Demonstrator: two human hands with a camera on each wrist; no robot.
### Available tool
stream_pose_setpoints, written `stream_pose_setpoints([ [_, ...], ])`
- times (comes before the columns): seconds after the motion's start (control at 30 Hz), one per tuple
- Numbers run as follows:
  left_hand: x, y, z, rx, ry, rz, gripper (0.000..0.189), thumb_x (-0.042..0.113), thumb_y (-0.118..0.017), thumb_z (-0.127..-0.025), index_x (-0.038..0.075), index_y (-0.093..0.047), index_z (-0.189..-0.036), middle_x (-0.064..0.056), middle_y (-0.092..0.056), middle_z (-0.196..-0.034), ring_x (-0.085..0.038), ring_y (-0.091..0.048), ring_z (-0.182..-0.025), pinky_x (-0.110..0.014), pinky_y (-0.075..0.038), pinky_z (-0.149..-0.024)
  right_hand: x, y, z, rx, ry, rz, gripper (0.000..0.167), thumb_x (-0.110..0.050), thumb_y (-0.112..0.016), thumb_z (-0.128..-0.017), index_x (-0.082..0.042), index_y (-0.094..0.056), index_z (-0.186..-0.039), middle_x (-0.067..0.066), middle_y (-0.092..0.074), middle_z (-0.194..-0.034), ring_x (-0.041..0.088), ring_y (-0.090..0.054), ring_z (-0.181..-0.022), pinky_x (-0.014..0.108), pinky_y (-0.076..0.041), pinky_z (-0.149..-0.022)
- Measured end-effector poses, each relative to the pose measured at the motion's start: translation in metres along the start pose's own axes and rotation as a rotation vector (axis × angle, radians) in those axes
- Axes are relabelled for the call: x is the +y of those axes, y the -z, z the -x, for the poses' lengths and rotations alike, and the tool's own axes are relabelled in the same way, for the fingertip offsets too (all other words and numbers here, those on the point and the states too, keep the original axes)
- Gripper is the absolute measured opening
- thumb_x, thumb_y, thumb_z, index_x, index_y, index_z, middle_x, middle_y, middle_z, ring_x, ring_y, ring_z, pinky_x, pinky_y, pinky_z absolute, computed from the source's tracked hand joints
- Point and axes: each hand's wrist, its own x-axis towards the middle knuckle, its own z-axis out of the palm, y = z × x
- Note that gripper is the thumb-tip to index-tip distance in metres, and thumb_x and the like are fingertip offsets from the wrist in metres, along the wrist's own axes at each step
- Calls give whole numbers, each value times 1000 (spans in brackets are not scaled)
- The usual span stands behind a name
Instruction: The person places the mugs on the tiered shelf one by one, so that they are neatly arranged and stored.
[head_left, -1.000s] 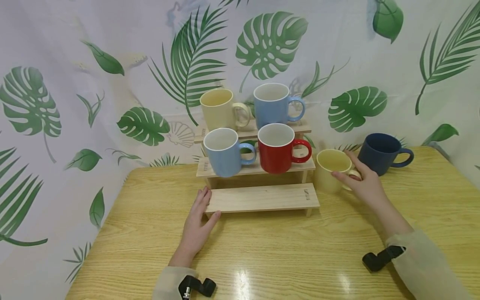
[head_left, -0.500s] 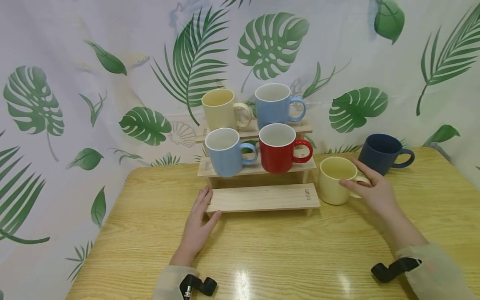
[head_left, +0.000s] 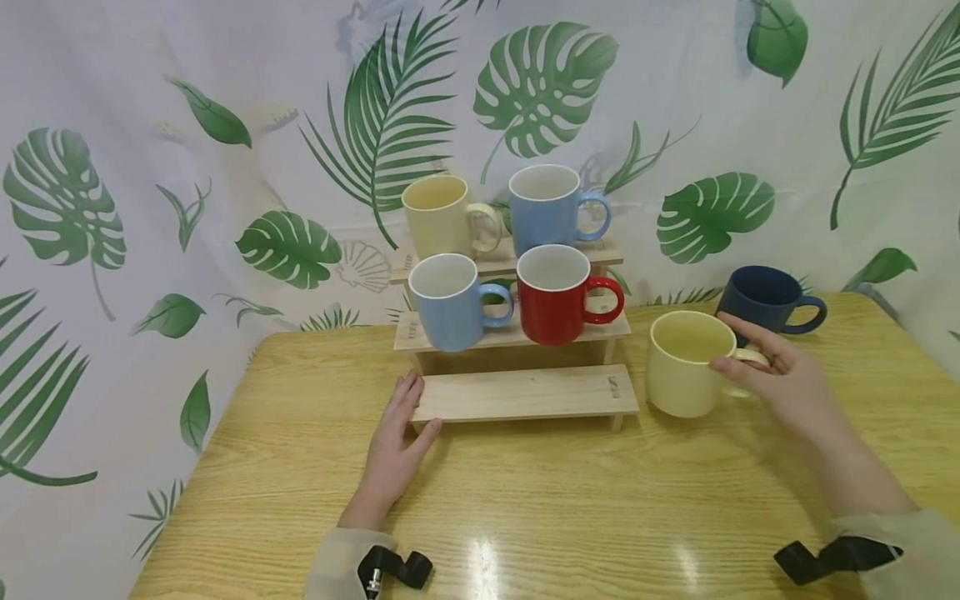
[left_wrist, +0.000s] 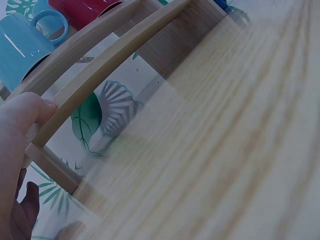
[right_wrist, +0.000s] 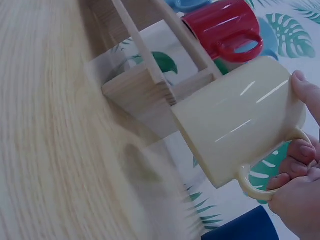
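Note:
In the head view my right hand (head_left: pixel 791 387) holds a pale yellow mug (head_left: pixel 686 375) by its handle side, upright to the right of a wooden three-step stand (head_left: pixel 525 395). In the right wrist view fingers are curled at the mug's handle (right_wrist: pixel 255 187) and the thumb presses near the rim. The mug's base is off the table, over a shadow. My left hand (head_left: pixel 393 446) grips the left end of the stand's lowest step, thumb on its front edge. Another yellow mug (head_left: pixel 437 218), two light blue mugs (head_left: pixel 452 308) and a red mug (head_left: pixel 553 302) stand on the upper steps.
A dark blue mug (head_left: pixel 761 300) stands on the wood-grain table (head_left: pixel 555 500) at the back right, close behind the right hand. A white cloth (head_left: pixel 247 50) with green leaf prints hangs behind the table.
My right hand has brought the yellow mug forward and to the right, off the table, away from beside the stand. The left hand stays at the stand's end.

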Motion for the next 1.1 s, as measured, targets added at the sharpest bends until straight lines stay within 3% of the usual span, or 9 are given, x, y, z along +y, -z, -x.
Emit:
stream_pose_setpoints([
  [0.1,0,0,0,0,-2,3,67,34,-59,-96,8,-31,-150,2,-19,-157,-17,-7,-145,-50,-16,-112,-6,-1,4,-31,23,-35,57,-1,-65,-90,-16,-48,-142,-12,-55,-124,-1,-61,-96,12,-48,-76],
  [0.3,0,1,0,0,2,7,66,34,-59,-95,9,-31,-150,2,-20,-157,-17,-7,-145,-50,-16,-113,-19,-11,11,-64,60,34,56,1,-66,-88,-18,-53,-139,-11,-61,-112,-1,-62,-91,14,-49,-73],
  [0.5,1,1,0,9,7,6,67,35,-60,-95,9,-32,-150,-1,-21,-157,-16,-8,-145,-49,-17,-112,-31,-32,13,-155,67,2,57,2,-65,-89,-14,-50,-141,-6,-60,-117,5,-64,-94,18,-52,-76],
  [0.73,1,1,0,14,3,-4,67,35,-60,-95,10,-32,-150,0,-22,-157,-16,-9,-144,-48,-17,-113,-33,-61,11,-246,141,-135,61,9,-66,-85,-7,-48,-141,-6,-56,-128,10,-63,-95,22,-53,-77],
  [1.1,1,1,1,26,3,13,66,32,-62,-94,10,-34,-149,0,-23,-157,-16,-10,-144,-47,-20,-112,-34,-129,5,-293,71,-161,61,-1,-74,-82,-7,-51,-138,4,-58,-122,15,-55,-90,19,-51,-77],
])
